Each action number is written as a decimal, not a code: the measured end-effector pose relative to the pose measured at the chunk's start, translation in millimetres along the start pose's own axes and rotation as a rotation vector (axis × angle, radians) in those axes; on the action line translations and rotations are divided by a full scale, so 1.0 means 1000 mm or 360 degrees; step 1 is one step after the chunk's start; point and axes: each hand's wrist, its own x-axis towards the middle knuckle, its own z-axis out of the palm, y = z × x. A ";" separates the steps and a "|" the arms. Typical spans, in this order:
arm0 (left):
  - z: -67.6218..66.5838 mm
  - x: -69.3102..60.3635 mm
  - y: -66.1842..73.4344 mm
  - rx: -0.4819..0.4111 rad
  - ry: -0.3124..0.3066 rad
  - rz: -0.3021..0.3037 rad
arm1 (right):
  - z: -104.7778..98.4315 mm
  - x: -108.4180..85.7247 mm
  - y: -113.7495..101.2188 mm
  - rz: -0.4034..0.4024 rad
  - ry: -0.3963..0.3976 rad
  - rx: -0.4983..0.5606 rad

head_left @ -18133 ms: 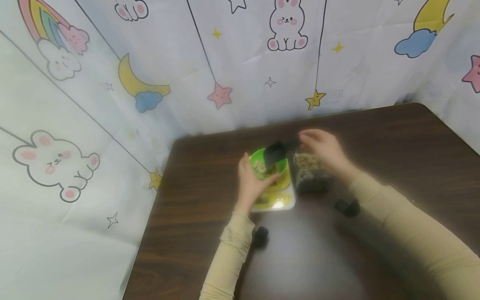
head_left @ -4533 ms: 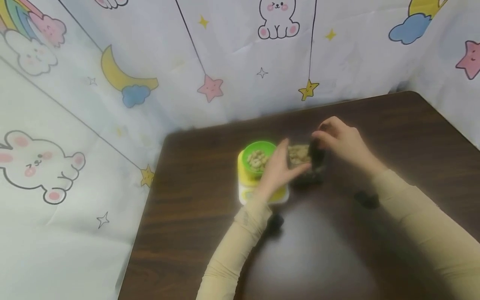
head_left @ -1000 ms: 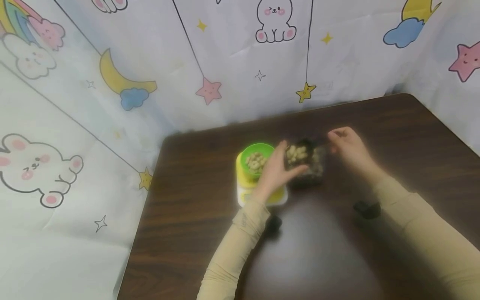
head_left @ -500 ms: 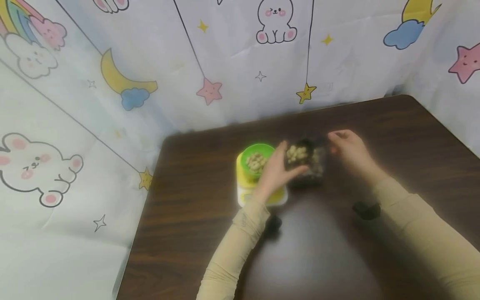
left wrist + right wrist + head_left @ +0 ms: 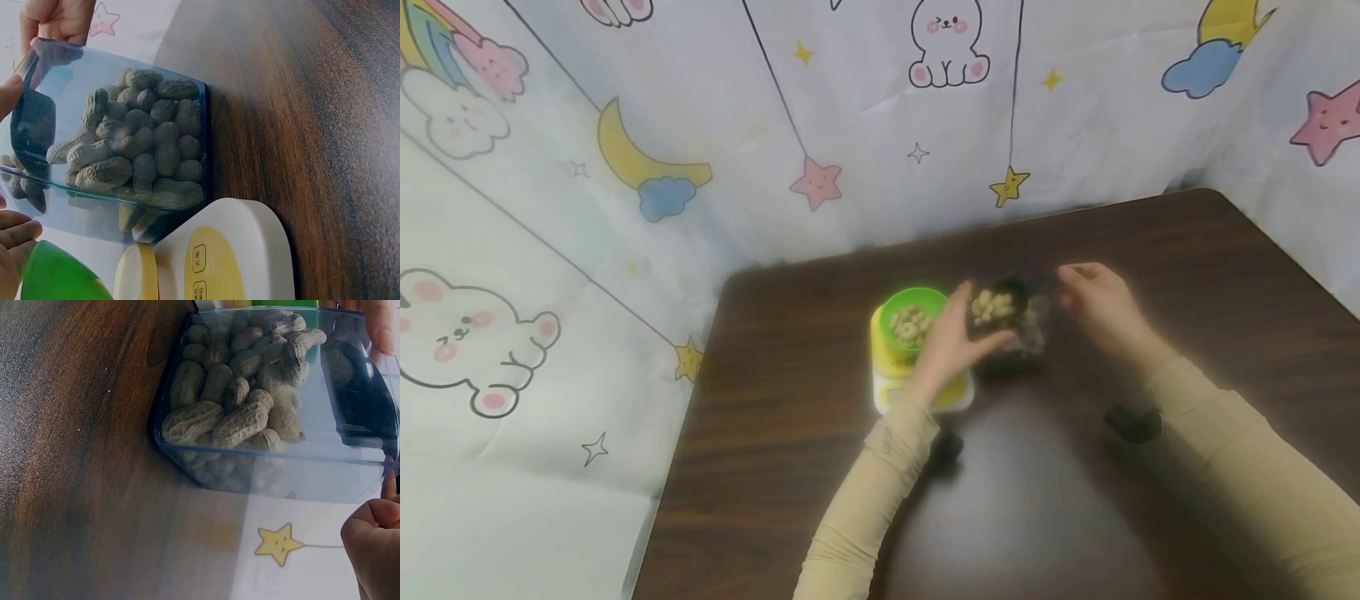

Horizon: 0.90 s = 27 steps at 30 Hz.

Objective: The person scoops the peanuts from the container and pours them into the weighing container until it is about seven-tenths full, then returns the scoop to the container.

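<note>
A clear plastic box (image 5: 94, 212) of unshelled peanuts (image 5: 165, 134) stands to the right of a yellow and white kitchen scale (image 5: 886, 358). My left hand (image 5: 947, 342) holds the box at its rim on the scale side, thumb towards me. With curled fingers, my right hand (image 5: 1101, 304) grips the handle of a black scoop (image 5: 1019, 293) at the box's right. The scoop lies level in the top of the box with several peanuts in it; its handle is mostly hidden. A green bowl (image 5: 922, 297) with peanuts sits on the scale, partly behind my left hand.
All this stands on a dark wood table (image 5: 775, 433), towards its far side. Behind the table hangs a white cloth (image 5: 850, 108) printed with cartoon figures. Dark blocks under both wrists are the wrist cameras (image 5: 1131, 423).
Earlier my left hand held the bowl while the scoop was over it. Later the hand moved to the box and the scoop dipped upright there. Over the last second both hands stay nearly still.
</note>
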 end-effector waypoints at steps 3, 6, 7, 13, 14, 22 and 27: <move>0.000 0.000 0.000 -0.0014 0.0003 -0.0002 | 0.001 0.000 0.000 0.0009 -0.0007 0.0089; 0.000 0.000 -0.001 -0.0025 0.0001 -0.0002 | 0.001 -0.001 0.001 0.0020 -0.0014 0.0217; 0.000 0.000 -0.001 -0.0027 0.0000 -0.0001 | 0.001 -0.001 0.001 0.0020 -0.0014 0.0242; 0.000 0.000 -0.001 -0.0022 0.0012 -0.0006 | -0.001 -0.001 0.003 0.0017 -0.0023 0.0342; 0.000 0.000 -0.001 -0.0026 0.0015 -0.0006 | -0.002 -0.001 0.003 0.0018 -0.0027 0.0352; 0.003 -0.001 -0.003 -0.0007 0.0020 -0.0001 | -0.005 -0.003 0.002 0.0032 -0.0004 0.0490; 0.000 -0.002 0.000 0.0038 0.0026 0.0028 | -0.005 -0.004 -0.005 0.0014 0.0002 0.0554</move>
